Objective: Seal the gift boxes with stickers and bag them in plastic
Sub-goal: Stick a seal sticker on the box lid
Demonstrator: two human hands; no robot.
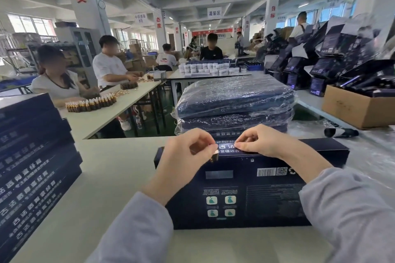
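A dark navy gift box [245, 194] lies flat on the white table [106, 177] right in front of me, barcode side up. My left hand [188, 151] pinches one end of a small clear sticker [226, 147] at the box's far edge. My right hand [258, 143] pinches the sticker's other end. The sticker spans the gap between my fingertips, over white lettering on the box's far side. Both sleeves are grey.
A pile of plastic-bagged boxes [235, 102] stands just beyond my hands. Unbagged navy boxes [32, 166] are stacked at my left. Loose plastic film [367, 155] and a cardboard carton [359, 108] lie at the right. Other workers sit at tables behind.
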